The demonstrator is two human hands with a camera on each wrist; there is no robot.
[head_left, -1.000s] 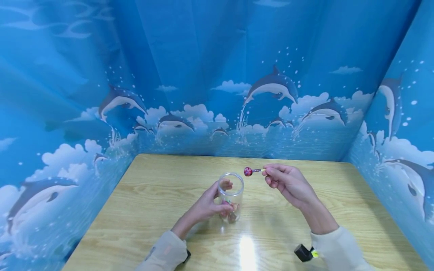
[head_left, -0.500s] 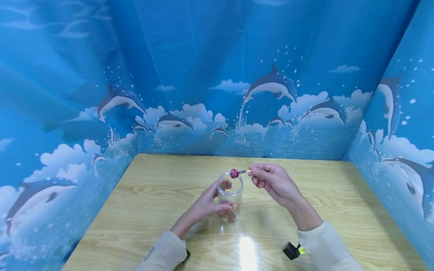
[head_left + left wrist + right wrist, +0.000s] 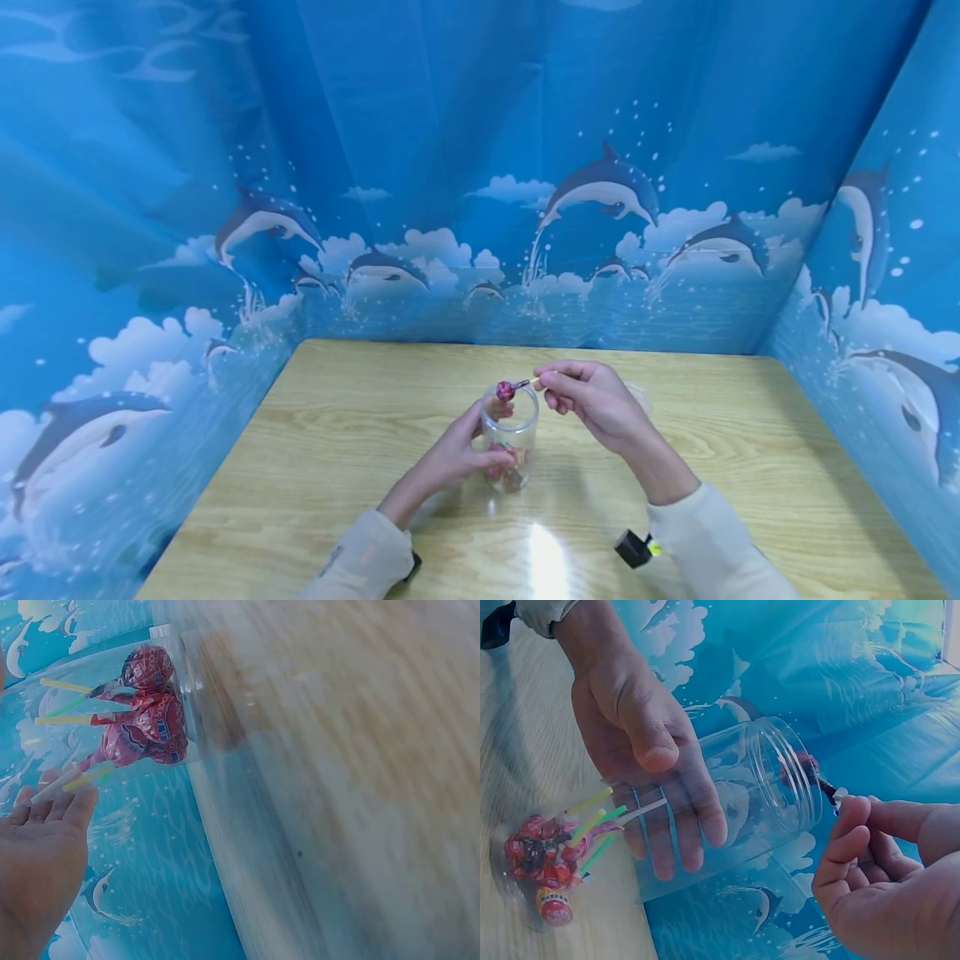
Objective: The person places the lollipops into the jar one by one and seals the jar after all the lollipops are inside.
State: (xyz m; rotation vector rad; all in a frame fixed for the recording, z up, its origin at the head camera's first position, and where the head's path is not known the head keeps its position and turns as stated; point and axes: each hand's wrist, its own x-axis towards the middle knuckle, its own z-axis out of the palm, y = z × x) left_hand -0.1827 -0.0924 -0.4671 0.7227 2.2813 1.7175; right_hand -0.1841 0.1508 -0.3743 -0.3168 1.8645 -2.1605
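A clear jar [image 3: 525, 446] stands upright on the table, with several wrapped lollipops [image 3: 154, 712] at its bottom, sticks pointing up. My left hand [image 3: 457, 454] holds it from the left, thumb across the near side and fingers behind. In the right wrist view those fingers [image 3: 694, 832] show through the clear wall. My right hand [image 3: 592, 404] pinches another red-wrapped lollipop [image 3: 506, 391] by its yellow stick. That lollipop's head overlaps the far part of the jar's rim in the head view, and in the right wrist view it appears at the jar's mouth.
Behind my right hand lies a round clear object [image 3: 641, 397], partly hidden. The wooden table [image 3: 360, 417] ends at a blue dolphin-print curtain [image 3: 420, 283] at the back and sides. Black devices [image 3: 633, 549] are at both cuffs.
My right hand has moved left with the lollipop, bringing it from beside the jar to its rim. The round clear object has come into view behind that hand. The left hand and jar stay put.
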